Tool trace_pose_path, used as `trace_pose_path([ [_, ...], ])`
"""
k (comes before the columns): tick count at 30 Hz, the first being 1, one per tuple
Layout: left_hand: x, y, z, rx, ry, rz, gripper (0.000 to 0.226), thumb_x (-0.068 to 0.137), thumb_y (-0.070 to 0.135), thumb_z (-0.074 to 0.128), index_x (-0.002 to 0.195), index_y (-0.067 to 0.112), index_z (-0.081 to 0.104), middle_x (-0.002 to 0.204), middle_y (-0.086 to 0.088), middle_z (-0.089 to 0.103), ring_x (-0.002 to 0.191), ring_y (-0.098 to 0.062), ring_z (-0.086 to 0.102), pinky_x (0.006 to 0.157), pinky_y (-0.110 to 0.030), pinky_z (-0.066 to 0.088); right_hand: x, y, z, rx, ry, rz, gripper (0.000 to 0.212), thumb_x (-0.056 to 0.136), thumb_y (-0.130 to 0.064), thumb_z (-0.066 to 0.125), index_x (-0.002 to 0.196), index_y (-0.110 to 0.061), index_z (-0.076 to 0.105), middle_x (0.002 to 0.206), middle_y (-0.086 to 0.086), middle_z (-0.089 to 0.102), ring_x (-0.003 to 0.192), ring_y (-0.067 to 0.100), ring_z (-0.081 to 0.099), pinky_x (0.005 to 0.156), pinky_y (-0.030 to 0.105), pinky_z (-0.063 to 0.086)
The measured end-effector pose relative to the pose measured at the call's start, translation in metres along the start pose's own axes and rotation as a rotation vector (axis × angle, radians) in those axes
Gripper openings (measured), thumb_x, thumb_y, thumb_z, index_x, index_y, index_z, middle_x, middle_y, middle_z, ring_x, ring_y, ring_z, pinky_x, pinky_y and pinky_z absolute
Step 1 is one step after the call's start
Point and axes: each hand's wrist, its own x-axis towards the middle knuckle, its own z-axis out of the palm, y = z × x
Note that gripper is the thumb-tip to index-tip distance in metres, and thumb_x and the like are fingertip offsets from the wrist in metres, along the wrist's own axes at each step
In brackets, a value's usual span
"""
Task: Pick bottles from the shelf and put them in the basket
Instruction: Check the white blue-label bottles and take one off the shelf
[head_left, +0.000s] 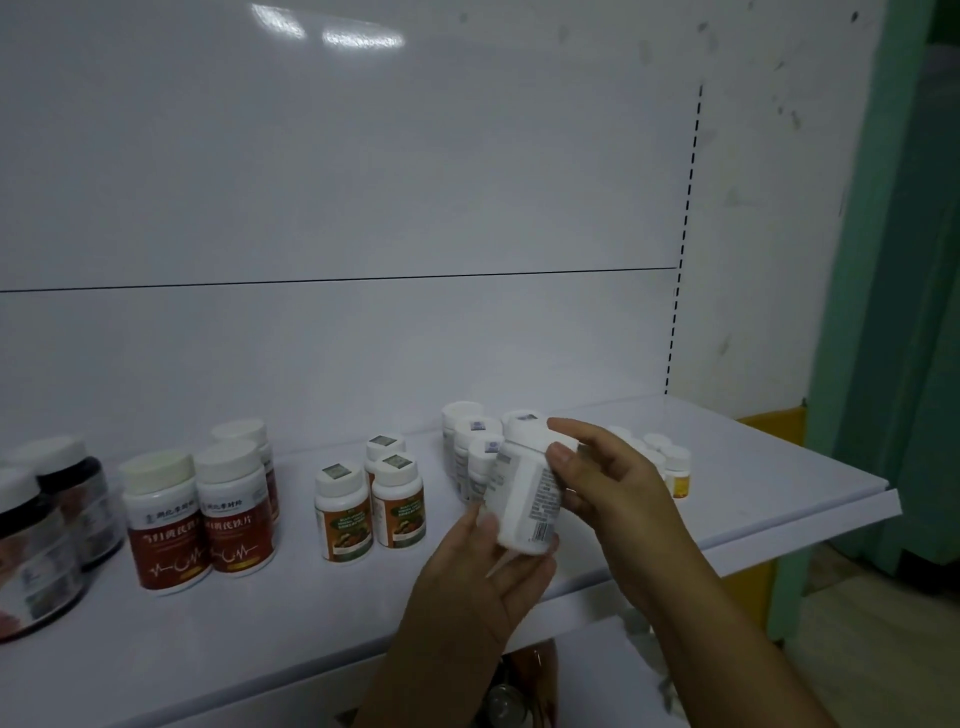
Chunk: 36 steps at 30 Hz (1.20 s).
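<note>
The left hand (478, 577) is cupping the base and the right hand (618, 483) is pinching the cap end of a white bottle (524, 499), tilted above the near right of the shelf (779, 467); likely light, rigid, slick, best gripped mid-body.

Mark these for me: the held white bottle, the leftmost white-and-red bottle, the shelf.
held white bottle (524, 499): head view, middle of its label.
leftmost white-and-red bottle (166, 551): head view, on the red label band.
shelf (753, 467): head view, bare top near its right end.

Left hand (478, 577) cups the bottle (524, 499) base, right hand (613, 483) pinches its cap end.
</note>
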Motion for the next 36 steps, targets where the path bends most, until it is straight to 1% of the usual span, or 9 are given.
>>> trace_pose_path([
  [2, -0.001, 0.005, -0.002, -0.111, -0.081, -0.096, 0.045, 0.073, 0.032, 0.064, 0.109, 0.006, 0.056, 0.087, -0.019, 0.073, 0.09, -0.037, 0.068, 0.073, -0.045, 0.058, 0.001, 0.0, 0.001, 0.047, -0.048, 0.019, 0.02, 0.087, -0.016, 0.058, 0.105, -0.023, 0.065, 0.094, -0.012, 0.074, 0.089, 0.007, 0.069, 0.069, 0.019, 0.055],
  [5, 0.003, 0.002, -0.004, 0.019, -0.019, 0.116, 0.086, 0.03, 0.032, 0.092, 0.106, 0.013, 0.058, 0.093, -0.015, 0.073, 0.085, -0.029, 0.072, 0.067, -0.042, 0.06, 0.001, 0.002, 0.006, -0.044, -0.067, 0.007, 0.028, 0.086, -0.034, 0.057, 0.111, -0.024, 0.064, 0.112, -0.007, 0.068, 0.101, 0.012, 0.064, 0.08, 0.028, 0.057],
  [9, 0.01, -0.007, -0.005, 0.327, 0.134, 0.285, 0.046, 0.061, 0.014, 0.074, 0.104, 0.021, 0.056, 0.104, -0.007, 0.067, 0.085, -0.018, 0.072, 0.074, -0.036, 0.058, 0.002, 0.005, 0.008, -0.168, -0.05, -0.027, 0.027, 0.077, -0.039, 0.064, 0.104, -0.038, 0.06, 0.109, -0.013, 0.065, 0.099, 0.009, 0.063, 0.077, 0.023, 0.057],
  [13, 0.01, 0.003, -0.002, 0.047, 0.024, 0.079, 0.025, 0.089, 0.004, 0.045, 0.11, 0.009, 0.058, 0.095, -0.014, 0.072, 0.085, -0.026, 0.07, 0.067, -0.037, 0.06, 0.006, 0.007, 0.001, 0.044, -0.065, 0.025, 0.028, 0.085, -0.014, 0.06, 0.108, -0.03, 0.058, 0.086, -0.011, 0.075, 0.084, 0.006, 0.07, 0.065, 0.017, 0.055],
  [17, 0.012, 0.005, -0.004, 0.043, 0.018, 0.087, 0.031, 0.091, -0.004, 0.038, 0.116, 0.007, 0.054, 0.113, -0.019, 0.064, 0.102, -0.032, 0.062, 0.069, -0.039, 0.058, 0.008, 0.011, -0.003, 0.169, -0.112, 0.083, 0.024, 0.09, -0.013, 0.052, 0.11, -0.024, 0.06, 0.096, -0.003, 0.075, 0.094, 0.015, 0.068, 0.074, 0.024, 0.057],
  [22, 0.012, -0.005, 0.0, 0.33, 0.166, 0.33, 0.043, 0.07, -0.01, 0.067, 0.099, 0.02, 0.06, 0.101, -0.001, 0.07, 0.087, -0.016, 0.071, 0.067, -0.029, 0.058, 0.003, 0.016, -0.002, -0.076, -0.132, 0.051, 0.051, 0.079, -0.04, 0.059, 0.129, -0.032, 0.051, 0.124, -0.005, 0.061, 0.109, 0.012, 0.062, 0.086, 0.028, 0.056],
  [29, 0.013, 0.004, 0.007, 0.273, 0.025, 0.263, 0.043, 0.064, -0.006, 0.073, 0.1, 0.013, 0.06, 0.086, -0.001, 0.075, 0.08, -0.015, 0.071, 0.062, -0.023, 0.059, 0.007, 0.015, -0.012, 0.109, -0.078, 0.111, 0.032, 0.088, -0.021, 0.054, 0.12, -0.022, 0.056, 0.094, 0.002, 0.075, 0.093, 0.021, 0.07, 0.078, 0.033, 0.058],
  [33, 0.011, 0.005, 0.003, 0.412, 0.075, 0.303, 0.042, 0.059, 0.011, 0.072, 0.099, 0.022, 0.062, 0.09, 0.005, 0.076, 0.086, -0.016, 0.072, 0.065, -0.028, 0.059, 0.003, 0.012, -0.012, 0.113, -0.145, 0.128, 0.027, 0.091, -0.025, 0.049, 0.116, -0.025, 0.06, 0.099, 0.001, 0.074, 0.095, 0.021, 0.07, 0.082, 0.036, 0.057],
  [36, 0.008, 0.008, 0.002, 0.477, 0.034, 0.326, 0.042, 0.068, -0.005, 0.069, 0.1, 0.021, 0.061, 0.087, 0.011, 0.076, 0.084, -0.009, 0.071, 0.063, -0.02, 0.056, 0.001, 0.011, -0.018, 0.053, -0.176, 0.073, 0.045, 0.079, -0.036, 0.064, 0.122, -0.026, 0.058, 0.112, 0.001, 0.071, 0.103, 0.02, 0.067, 0.084, 0.037, 0.056],
])
